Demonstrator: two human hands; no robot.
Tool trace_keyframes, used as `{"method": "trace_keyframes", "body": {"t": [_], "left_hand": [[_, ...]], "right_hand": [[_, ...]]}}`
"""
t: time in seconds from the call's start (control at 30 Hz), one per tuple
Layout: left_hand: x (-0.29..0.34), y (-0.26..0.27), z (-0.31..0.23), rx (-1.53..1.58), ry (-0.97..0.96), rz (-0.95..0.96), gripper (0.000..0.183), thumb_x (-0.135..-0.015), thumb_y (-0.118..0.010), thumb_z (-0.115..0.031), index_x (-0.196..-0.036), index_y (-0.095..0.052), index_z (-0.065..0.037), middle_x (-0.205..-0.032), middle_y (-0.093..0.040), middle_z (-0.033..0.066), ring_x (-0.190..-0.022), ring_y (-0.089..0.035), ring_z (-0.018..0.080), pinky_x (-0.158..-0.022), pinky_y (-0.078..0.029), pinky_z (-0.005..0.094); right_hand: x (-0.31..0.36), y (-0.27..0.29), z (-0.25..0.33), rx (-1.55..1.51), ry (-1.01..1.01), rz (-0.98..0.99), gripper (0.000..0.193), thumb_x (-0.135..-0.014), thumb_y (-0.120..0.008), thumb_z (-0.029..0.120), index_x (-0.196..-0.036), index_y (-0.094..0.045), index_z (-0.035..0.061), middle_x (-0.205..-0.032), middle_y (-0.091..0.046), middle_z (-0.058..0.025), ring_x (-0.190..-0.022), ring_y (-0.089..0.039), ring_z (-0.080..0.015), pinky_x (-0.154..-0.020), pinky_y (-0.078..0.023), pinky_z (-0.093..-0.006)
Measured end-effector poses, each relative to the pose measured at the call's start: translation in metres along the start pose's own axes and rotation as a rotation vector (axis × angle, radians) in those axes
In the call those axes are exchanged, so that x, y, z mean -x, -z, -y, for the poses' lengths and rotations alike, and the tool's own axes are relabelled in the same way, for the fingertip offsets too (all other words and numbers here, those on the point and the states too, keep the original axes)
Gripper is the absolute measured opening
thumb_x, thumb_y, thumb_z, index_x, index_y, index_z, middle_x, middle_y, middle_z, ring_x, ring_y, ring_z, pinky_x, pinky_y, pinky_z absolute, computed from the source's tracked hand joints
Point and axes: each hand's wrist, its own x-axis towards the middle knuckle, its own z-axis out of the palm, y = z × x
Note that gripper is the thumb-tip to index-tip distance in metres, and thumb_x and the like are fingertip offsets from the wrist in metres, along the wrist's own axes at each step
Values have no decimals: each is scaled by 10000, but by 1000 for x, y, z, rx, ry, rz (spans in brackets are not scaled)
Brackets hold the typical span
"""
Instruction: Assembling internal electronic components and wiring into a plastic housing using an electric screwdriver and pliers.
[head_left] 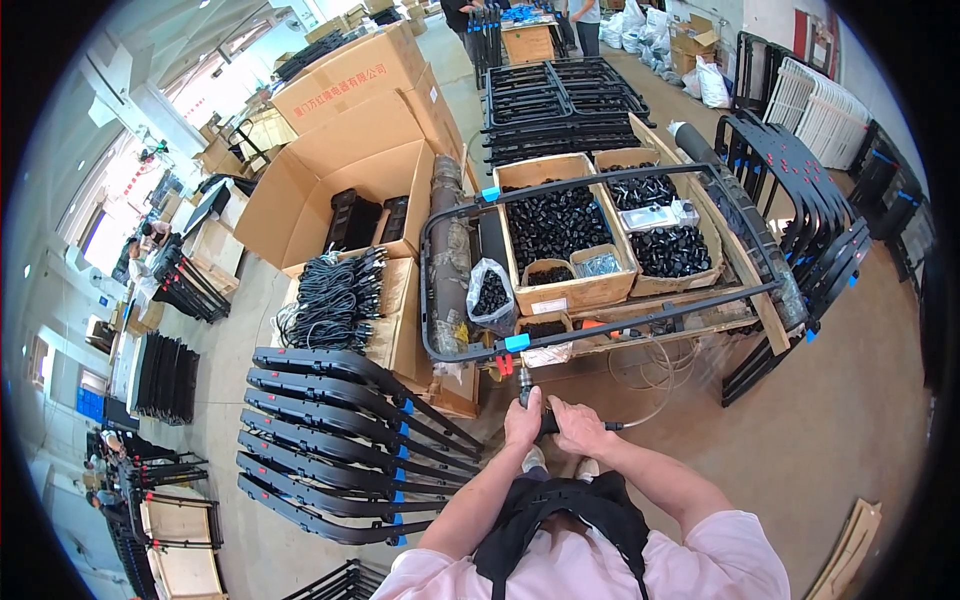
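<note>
Both of my hands are closed around a dark air drill with a silver chuck [526,379]. My left hand [522,420] wraps its front part, just behind the chuck. My right hand [579,429] grips the rear of the body, where a hose fitting [618,426] comes out. The chuck points away from me, just below the near rail of a black tubular frame [660,314]. That frame lies across the workbench with blue clips [517,342] on its rails. Red clips [505,366] hang at its near rail, beside the chuck. Whether the bit touches the rail I cannot tell.
Cardboard boxes [578,298] of small black parts stand inside the frame, beside a plastic bag [490,297]. Bundled black cables [335,305] and stacked black curved frames [330,440] are at the left. A pale air hose [662,395] loops below the bench. More frames [800,190] stand right.
</note>
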Motion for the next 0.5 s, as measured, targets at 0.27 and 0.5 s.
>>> {"method": "trace_keyframes", "body": {"t": [0.27,0.5], "left_hand": [[-8,-1,0,-78,-7,-62,747,-974,-609,-672,-1149,-675,51,-1138,-726,302,-1148,-691,445,-971,-521,500],[-12,-2,-6,-97,2,-80,744,-977,-599,-678,-1185,-669,32,-1167,-719,310,-1170,-677,468,-988,-514,519]], "right_hand": [[-12,4,3,27,-37,95,955,-789,-812,260,-1545,-326,-64,-1171,-712,-314,-1072,-707,-468,-956,-556,-530],[-19,4,-2,68,-56,133,1031,-803,-816,288,-1600,-259,-54,-1195,-707,-316,-1061,-712,-468,-955,-560,-532]]}}
